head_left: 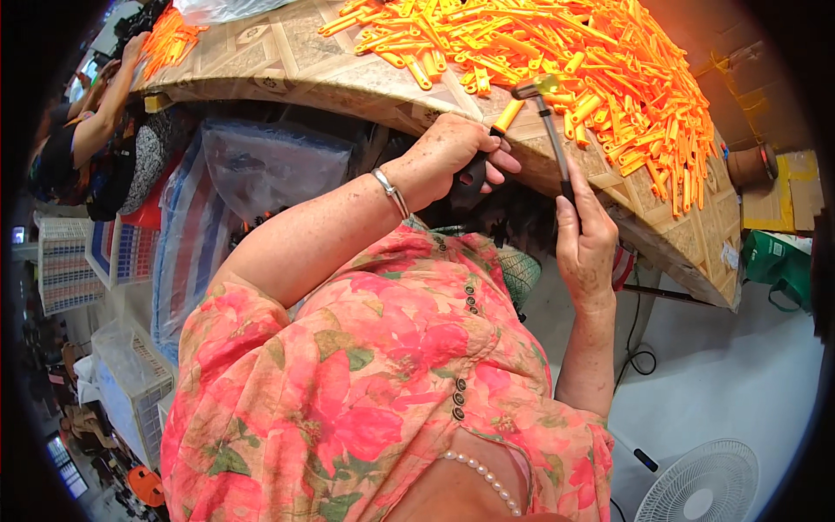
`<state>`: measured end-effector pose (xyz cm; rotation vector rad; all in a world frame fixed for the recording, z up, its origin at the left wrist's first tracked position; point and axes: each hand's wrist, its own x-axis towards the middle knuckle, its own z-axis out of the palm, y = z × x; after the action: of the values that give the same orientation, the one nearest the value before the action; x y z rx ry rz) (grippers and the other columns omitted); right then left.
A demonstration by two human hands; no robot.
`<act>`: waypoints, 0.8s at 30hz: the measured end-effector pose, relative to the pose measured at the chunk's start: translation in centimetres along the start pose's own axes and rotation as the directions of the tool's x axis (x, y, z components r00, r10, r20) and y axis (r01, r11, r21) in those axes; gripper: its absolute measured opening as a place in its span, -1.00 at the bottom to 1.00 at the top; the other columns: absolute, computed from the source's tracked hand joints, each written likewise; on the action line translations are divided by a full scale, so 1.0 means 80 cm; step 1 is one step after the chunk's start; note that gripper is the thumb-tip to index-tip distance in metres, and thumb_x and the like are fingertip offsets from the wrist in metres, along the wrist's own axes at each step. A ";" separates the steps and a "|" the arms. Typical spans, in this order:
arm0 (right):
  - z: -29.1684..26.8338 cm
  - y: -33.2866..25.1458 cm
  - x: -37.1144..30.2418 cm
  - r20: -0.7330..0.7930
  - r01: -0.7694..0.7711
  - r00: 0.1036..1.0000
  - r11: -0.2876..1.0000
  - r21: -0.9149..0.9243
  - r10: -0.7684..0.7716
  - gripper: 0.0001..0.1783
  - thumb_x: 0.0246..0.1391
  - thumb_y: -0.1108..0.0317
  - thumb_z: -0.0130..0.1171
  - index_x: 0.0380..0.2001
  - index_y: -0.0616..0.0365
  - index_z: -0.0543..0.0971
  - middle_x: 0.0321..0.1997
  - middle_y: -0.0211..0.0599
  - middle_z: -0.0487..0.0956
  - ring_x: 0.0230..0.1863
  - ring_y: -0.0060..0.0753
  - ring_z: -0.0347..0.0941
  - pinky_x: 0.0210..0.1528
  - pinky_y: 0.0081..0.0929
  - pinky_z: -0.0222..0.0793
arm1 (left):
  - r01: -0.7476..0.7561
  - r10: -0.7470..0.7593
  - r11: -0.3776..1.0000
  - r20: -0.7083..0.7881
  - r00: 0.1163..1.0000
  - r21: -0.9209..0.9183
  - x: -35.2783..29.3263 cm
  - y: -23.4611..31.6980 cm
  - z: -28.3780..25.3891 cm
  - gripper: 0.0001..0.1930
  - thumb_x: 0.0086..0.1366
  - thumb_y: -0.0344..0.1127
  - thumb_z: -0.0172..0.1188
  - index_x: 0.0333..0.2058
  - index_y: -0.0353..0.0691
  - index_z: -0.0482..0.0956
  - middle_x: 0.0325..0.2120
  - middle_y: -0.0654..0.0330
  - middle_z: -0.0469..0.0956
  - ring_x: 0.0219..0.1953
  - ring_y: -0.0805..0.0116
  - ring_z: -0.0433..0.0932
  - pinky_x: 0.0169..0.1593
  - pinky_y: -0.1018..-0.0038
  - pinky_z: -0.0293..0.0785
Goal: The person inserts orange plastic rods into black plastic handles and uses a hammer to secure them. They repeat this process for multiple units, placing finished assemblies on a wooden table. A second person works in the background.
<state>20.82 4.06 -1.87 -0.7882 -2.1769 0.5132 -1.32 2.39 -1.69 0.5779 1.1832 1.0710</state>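
Note:
My left hand point(448, 157) is closed around a black plastic handle point(470, 177) with a hole near its lower end. A yellow-orange plastic piece point(508, 117) sticks out of the handle's upper end, beside the table edge. My right hand point(587, 235) grips a small hammer point(551, 130) by its dark grip, fingers stretched along it. The hammer's thin metal shaft points up, and its head is just above and right of the orange piece, apart from it. Beyond both hands, a large heap of similar orange plastic pieces point(600, 74) covers the table.
The wood-patterned table point(330, 65) curves across the top. Another person's arm point(109, 104) reaches to a smaller orange pile point(170, 42) at far left. Plastic crates point(65, 261) and a striped bag stand left. A green bag point(778, 265) and a fan point(700, 487) are at right.

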 end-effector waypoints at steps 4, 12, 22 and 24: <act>-0.005 -0.005 -0.017 0.053 -0.010 0.999 0.999 -0.038 0.012 -0.41 0.15 0.62 0.07 0.27 0.08 0.37 -0.12 0.03 0.57 -0.18 -0.01 0.57 -0.14 -0.24 0.46 | -0.006 0.006 1.000 0.005 1.000 -0.001 0.002 -0.003 -0.002 -0.73 0.37 -0.36 -0.03 -0.11 -0.42 0.51 -0.31 0.03 0.68 -0.52 0.49 0.58 -0.43 0.49 0.58; 0.001 -0.006 -0.031 0.051 -0.043 0.998 0.999 -0.021 0.044 -0.39 0.15 0.60 0.07 0.29 0.04 0.35 -0.10 0.02 0.57 -0.15 -0.01 0.56 -0.14 -0.24 0.47 | -0.020 0.020 1.000 0.002 1.000 0.019 0.003 -0.005 -0.003 -0.75 0.37 -0.35 -0.02 -0.13 -0.39 0.55 -0.33 0.03 0.68 -0.51 0.47 0.59 -0.43 0.50 0.57; 0.009 -0.010 -0.035 0.027 -0.087 0.996 0.996 0.008 0.087 -0.42 0.18 0.60 0.04 0.28 0.13 0.34 -0.01 0.05 0.56 -0.01 -0.02 0.55 -0.02 -0.28 0.45 | -0.017 0.017 0.998 0.011 1.000 0.063 -0.001 -0.005 -0.008 -0.74 0.37 -0.33 -0.01 -0.15 -0.40 0.56 -0.37 0.01 0.67 -0.53 0.45 0.58 -0.46 0.51 0.55; 0.010 -0.008 -0.035 0.045 -0.082 0.996 0.997 0.007 0.082 -0.43 0.18 0.61 0.03 0.28 0.13 0.34 -0.01 0.05 0.56 -0.02 -0.02 0.55 -0.03 -0.29 0.45 | -0.017 0.016 0.998 0.013 1.000 0.065 -0.004 -0.003 -0.008 -0.74 0.37 -0.33 -0.01 -0.15 -0.41 0.55 -0.38 0.02 0.67 -0.53 0.45 0.58 -0.46 0.51 0.54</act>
<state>21.47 1.61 -3.49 -0.8722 -2.1882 0.5865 -1.84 1.91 -1.92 0.6450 1.2077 1.0448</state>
